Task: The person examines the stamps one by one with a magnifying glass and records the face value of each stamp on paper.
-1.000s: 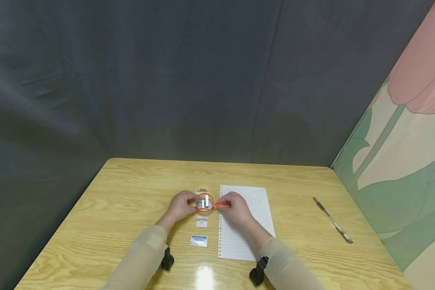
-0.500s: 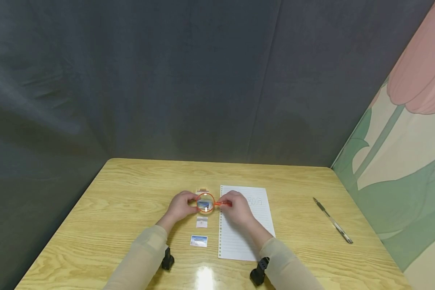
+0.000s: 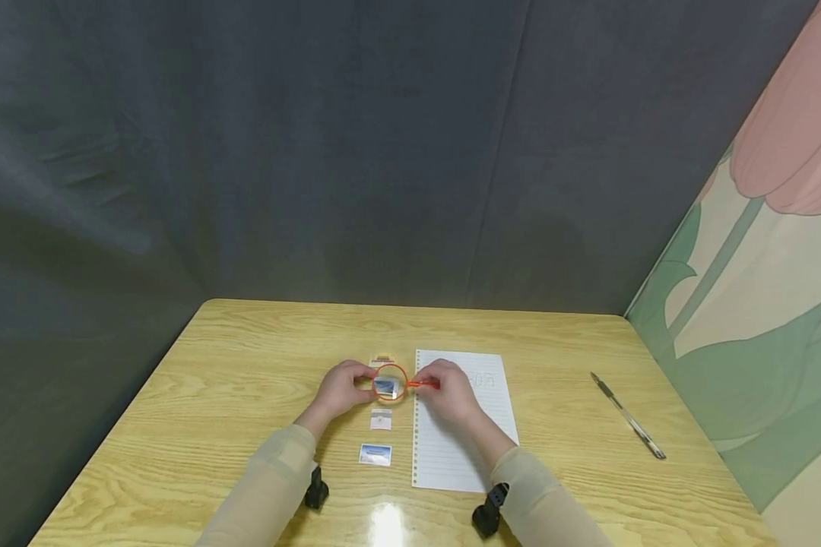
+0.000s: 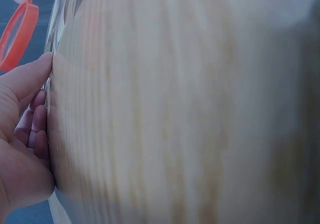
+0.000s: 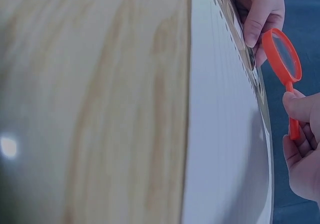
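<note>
One round orange plastic magnifying glass over a small blue-and-white printed card
Head: right hand pinches the handle; left hand beside the card, grip unclear. Left wrist: thumb at the wooden tabletop. Right wrist: lens clear of the table; steady height should aid focus.

Magnifier bars middle; room left of pen
</note>
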Tool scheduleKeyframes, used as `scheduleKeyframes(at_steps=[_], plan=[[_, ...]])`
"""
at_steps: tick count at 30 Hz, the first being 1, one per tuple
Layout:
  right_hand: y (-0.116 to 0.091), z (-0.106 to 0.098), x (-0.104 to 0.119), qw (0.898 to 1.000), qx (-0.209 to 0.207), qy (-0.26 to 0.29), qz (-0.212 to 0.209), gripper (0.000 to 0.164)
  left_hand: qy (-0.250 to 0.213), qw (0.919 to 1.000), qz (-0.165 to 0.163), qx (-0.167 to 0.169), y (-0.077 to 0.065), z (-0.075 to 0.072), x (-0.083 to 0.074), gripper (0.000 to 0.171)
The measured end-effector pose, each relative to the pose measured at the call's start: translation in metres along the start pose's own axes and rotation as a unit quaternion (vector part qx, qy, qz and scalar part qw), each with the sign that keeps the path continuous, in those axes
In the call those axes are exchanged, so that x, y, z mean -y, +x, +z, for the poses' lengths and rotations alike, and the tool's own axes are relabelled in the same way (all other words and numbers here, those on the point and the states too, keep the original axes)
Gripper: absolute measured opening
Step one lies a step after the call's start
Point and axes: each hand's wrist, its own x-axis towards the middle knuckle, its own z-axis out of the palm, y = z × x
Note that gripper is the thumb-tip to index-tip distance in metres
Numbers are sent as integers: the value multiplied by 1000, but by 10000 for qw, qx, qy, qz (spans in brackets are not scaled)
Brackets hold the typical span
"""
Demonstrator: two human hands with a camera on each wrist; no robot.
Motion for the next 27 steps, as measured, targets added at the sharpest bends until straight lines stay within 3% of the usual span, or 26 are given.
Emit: scheduleKeyframes(at_steps=[13, 27], plan=[[4, 6, 6, 9998, 189, -52, 53, 14, -29, 9998, 87, -197, 2, 2, 2, 32], [0, 1, -1, 9998, 119, -131, 114, 14, 40, 9999, 126, -31, 1, 0, 3, 31]])
